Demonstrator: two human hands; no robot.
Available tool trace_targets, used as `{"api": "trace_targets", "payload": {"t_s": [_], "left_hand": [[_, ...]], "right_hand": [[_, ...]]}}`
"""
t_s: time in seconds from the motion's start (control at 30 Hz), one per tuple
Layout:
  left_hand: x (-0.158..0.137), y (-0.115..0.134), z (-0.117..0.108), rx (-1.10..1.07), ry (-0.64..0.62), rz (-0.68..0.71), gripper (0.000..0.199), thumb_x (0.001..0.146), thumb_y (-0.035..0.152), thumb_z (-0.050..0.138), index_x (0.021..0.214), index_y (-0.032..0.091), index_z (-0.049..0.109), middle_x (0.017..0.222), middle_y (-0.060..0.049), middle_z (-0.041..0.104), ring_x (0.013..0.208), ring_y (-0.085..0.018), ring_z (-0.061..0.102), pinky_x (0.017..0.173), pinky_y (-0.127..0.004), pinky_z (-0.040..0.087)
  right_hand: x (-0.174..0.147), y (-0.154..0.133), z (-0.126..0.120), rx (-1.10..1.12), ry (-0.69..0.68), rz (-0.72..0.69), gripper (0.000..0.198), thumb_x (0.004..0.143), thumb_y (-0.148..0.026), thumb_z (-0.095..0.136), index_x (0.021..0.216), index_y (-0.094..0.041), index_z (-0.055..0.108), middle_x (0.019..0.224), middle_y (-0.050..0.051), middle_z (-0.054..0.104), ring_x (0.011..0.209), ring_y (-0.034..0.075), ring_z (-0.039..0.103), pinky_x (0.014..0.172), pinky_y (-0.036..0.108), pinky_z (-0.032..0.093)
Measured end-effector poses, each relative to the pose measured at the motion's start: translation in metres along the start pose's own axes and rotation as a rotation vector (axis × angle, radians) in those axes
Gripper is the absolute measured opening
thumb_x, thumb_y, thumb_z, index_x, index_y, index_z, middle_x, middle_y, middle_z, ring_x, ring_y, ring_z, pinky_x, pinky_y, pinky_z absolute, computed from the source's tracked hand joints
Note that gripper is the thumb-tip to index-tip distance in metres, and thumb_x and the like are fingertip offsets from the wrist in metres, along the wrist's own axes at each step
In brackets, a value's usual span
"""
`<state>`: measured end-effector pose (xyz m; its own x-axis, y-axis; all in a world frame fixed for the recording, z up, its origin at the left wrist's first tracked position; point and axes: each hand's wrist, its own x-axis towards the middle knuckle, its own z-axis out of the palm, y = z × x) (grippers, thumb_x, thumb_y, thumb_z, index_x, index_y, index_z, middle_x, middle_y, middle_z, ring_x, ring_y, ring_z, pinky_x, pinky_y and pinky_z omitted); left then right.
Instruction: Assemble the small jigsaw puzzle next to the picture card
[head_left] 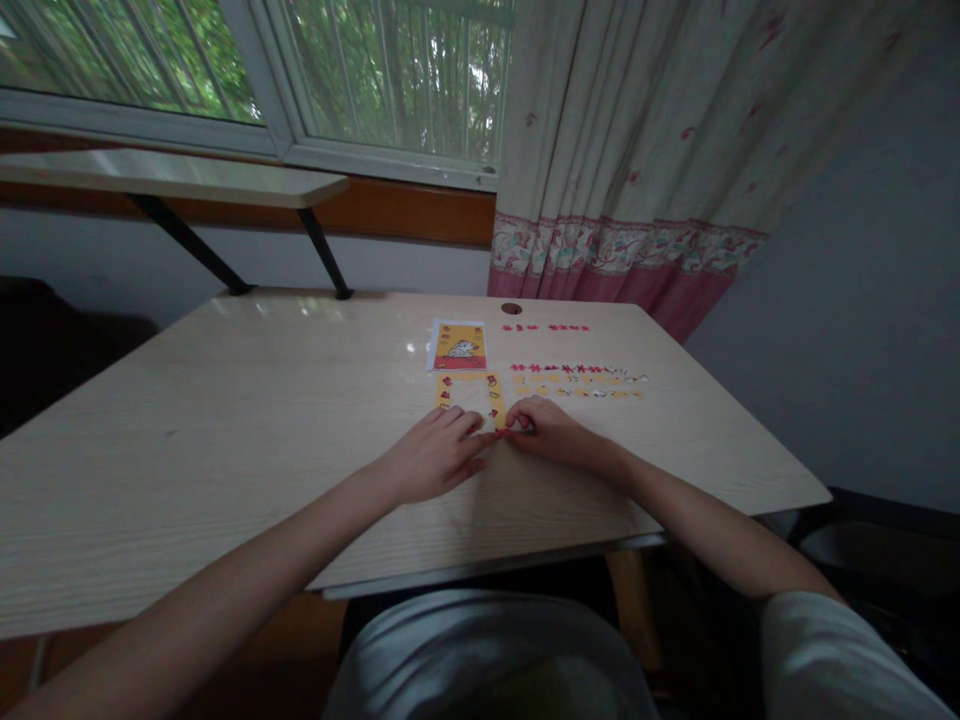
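Observation:
A partly assembled jigsaw puzzle (469, 378) lies on the table, its yellow border pieces joined around a bare middle. At its lower right corner is a small red puzzle piece (502, 432). My right hand (551, 428) pinches this piece between thumb and forefinger. From the other side, the outstretched forefinger of my left hand (439, 450) touches near the same piece, with the fingers apart and nothing held. My left hand covers the lower left of the border. Just beyond the puzzle lies a picture card (459, 346) showing a white animal on yellow and red.
Loose red pieces (555, 368) and yellow pieces (577, 393) lie in rows to the right. More red pieces (568, 328) lie farther back, near a round cable hole (511, 309) in the wooden table (262, 450). A raised shelf (225, 178) stands at the back left; a curtain (592, 180) hangs behind.

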<state>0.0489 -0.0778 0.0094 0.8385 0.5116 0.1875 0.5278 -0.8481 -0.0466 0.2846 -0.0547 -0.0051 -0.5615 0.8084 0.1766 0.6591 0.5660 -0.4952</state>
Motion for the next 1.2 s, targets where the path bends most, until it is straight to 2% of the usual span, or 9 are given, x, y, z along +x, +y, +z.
{"api": "trace_targets", "payload": {"t_s": [0.2,0.4,0.63,0.87,1.03,1.2], "left_hand": [[0.0,0.0,0.0,-0.014,0.001,-0.011,0.038,0.094,0.036,0.047,0.128,0.02,0.054,0.107,-0.011,0.057,0.094,-0.025,0.05,0.08,-0.038,0.041],[-0.001,-0.001,0.001,-0.024,-0.008,-0.013,0.038,0.095,0.037,0.047,0.128,0.02,0.054,0.107,-0.011,0.057,0.094,-0.025,0.05,0.079,-0.037,0.04],[-0.001,-0.001,0.001,-0.04,0.0,-0.015,0.039,0.094,0.037,0.046,0.129,0.02,0.053,0.108,-0.012,0.057,0.095,-0.025,0.05,0.08,-0.039,0.041],[0.0,-0.002,0.003,-0.076,0.009,-0.015,0.039,0.094,0.037,0.047,0.129,0.02,0.054,0.107,-0.011,0.056,0.094,-0.025,0.05,0.08,-0.038,0.041],[0.002,-0.005,0.004,-0.124,0.002,-0.013,0.038,0.094,0.036,0.048,0.128,0.021,0.055,0.105,-0.011,0.055,0.094,-0.025,0.049,0.08,-0.037,0.041],[0.002,-0.006,0.004,-0.054,0.014,-0.002,0.037,0.094,0.036,0.046,0.126,0.022,0.057,0.104,-0.011,0.055,0.093,-0.025,0.048,0.08,-0.038,0.04]], "right_hand": [[0.0,0.002,0.002,-0.019,0.021,-0.03,0.007,0.079,-0.021,0.061,0.085,-0.018,0.06,0.076,0.0,0.056,0.072,0.013,0.049,0.07,0.026,0.037],[-0.008,0.007,-0.006,-0.036,0.079,-0.18,0.011,0.085,-0.025,0.06,0.092,-0.017,0.06,0.086,0.005,0.061,0.081,0.016,0.053,0.076,0.029,0.04],[-0.015,0.007,-0.012,-0.113,0.051,-0.303,0.017,0.091,-0.025,0.053,0.101,-0.019,0.066,0.089,0.007,0.065,0.085,0.017,0.055,0.079,0.031,0.038],[-0.014,0.004,-0.011,-0.177,0.049,-0.319,0.021,0.093,-0.027,0.052,0.1,-0.02,0.07,0.084,0.006,0.065,0.08,0.016,0.053,0.075,0.031,0.037],[-0.013,0.002,-0.015,-0.231,-0.003,-0.333,0.024,0.095,-0.029,0.048,0.101,-0.02,0.071,0.084,0.006,0.065,0.08,0.016,0.052,0.074,0.03,0.037],[-0.013,0.002,-0.016,-0.312,-0.02,-0.355,0.026,0.095,-0.028,0.048,0.1,-0.019,0.071,0.081,0.007,0.065,0.079,0.017,0.051,0.073,0.031,0.035]]}}
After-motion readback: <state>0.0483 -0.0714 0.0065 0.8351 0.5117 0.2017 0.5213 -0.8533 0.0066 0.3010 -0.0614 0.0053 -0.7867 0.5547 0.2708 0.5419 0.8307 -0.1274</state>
